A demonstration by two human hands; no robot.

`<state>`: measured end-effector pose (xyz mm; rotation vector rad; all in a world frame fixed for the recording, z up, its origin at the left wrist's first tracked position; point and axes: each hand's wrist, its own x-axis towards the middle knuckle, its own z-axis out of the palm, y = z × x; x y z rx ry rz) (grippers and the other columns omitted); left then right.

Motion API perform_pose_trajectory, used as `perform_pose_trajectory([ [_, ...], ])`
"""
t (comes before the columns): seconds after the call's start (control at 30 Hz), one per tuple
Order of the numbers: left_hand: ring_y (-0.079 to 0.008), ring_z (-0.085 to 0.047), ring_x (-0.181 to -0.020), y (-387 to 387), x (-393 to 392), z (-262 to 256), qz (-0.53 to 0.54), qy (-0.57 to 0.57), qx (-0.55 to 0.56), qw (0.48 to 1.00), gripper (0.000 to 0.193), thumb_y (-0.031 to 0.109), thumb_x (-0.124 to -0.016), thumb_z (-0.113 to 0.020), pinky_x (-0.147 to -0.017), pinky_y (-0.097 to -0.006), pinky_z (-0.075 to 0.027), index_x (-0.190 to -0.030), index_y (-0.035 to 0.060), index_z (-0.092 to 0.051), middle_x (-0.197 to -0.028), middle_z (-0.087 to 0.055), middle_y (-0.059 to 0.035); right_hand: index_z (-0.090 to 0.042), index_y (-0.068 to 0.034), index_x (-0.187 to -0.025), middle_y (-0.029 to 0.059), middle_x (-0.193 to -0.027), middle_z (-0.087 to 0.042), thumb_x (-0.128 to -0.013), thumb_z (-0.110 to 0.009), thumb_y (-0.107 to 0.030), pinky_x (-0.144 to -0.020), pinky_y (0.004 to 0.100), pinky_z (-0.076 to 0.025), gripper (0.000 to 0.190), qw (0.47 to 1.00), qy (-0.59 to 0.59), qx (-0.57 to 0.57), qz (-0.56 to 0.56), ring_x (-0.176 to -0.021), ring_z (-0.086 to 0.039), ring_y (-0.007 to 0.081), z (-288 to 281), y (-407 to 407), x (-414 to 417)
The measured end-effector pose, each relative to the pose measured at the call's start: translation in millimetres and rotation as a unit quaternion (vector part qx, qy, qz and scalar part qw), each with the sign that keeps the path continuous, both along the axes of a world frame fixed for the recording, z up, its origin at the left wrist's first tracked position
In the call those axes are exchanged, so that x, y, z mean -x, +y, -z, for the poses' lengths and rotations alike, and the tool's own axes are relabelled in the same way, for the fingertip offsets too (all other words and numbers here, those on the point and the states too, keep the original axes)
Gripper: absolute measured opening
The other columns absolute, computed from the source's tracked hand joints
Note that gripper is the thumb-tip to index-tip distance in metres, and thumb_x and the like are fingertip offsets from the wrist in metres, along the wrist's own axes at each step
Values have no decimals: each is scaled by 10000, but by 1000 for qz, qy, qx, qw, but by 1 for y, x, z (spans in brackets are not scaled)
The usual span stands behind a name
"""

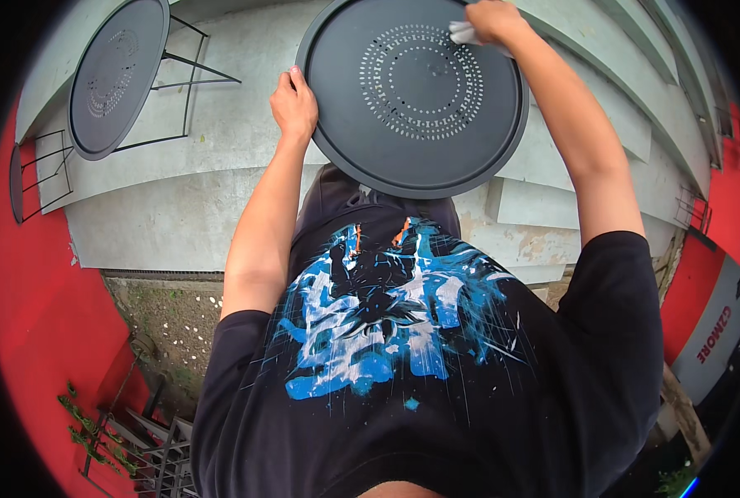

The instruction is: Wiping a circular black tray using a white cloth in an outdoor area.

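Note:
A round dark grey tabletop point(432, 159) with a raised rim lies in front of me, its centre pierced by rings of small holes. My left hand point(294, 103) grips the rim on the left side, thumb on top. At the upper right, my right hand point(493, 22) holds a bunched white cloth point(464, 32) against the surface by the outer ring of holes. Part of the cloth is hidden under the fingers. Small wet-looking spots show near the middle of the top. Whatever supports this tabletop is out of sight beneath it.
A similar round table point(105, 134) on thin black metal legs point(186, 118) stands to the left, with another point(16, 183) beyond it. Pale concrete steps point(189, 215) run across, rising at right. A red wall point(40, 311) borders the left; stacked metal furniture point(158, 448) and a plant sit lower left.

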<state>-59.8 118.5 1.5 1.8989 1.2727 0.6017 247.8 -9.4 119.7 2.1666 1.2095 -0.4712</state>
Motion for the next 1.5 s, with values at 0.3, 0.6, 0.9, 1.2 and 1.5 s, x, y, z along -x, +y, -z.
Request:
perform_pose_trajectory([
  [0.3,-450,-597,-748,1,6,4,12,43,-40,998,391,348,-953,-442,-683,-505,-450,-855,-11,-564,-759,-623,-254,-622,-235,-1107,67,-1107,-594,-839,-550,-153,-683,396,-548,289,880,108,-296,-356,-849,-676,270,65,78,125],
  [0.6,-392,-640,-767,-5,8,-2,13,89,-61,994,410,421,-892,-557,-686,-460,-482,-915,12,-580,-784,-656,-205,-626,-131,-967,91,-898,-634,-865,-511,-208,-604,399,-518,172,899,-44,-384,-206,-765,-668,254,56,62,34],
  [0.9,-377,-643,-845,-13,1,-11,-13,160,-5,987,406,446,-890,-551,-752,-465,-470,-990,53,-573,-868,-676,-177,-683,-99,-1000,104,-991,-672,-916,-469,-200,-695,399,-545,252,988,-120,-93,-23,-886,-680,277,50,-71,-12],
  [1.2,-379,-640,-842,-12,-1,-9,-33,135,14,990,428,454,-889,-550,-735,-468,-470,-1000,41,-556,-844,-668,-177,-731,-110,-1002,91,-1047,-701,-736,-644,-164,-753,357,-555,285,950,128,283,-20,-975,-678,235,44,-110,155],
  [1.5,-333,-606,-794,0,8,16,4,-73,136,988,428,398,-951,-483,-742,-398,-455,-944,-19,-582,-859,-641,-200,-672,50,-1053,116,-1026,-681,-741,-744,-436,-769,367,-498,582,811,560,166,29,-895,-643,221,58,47,187],
])
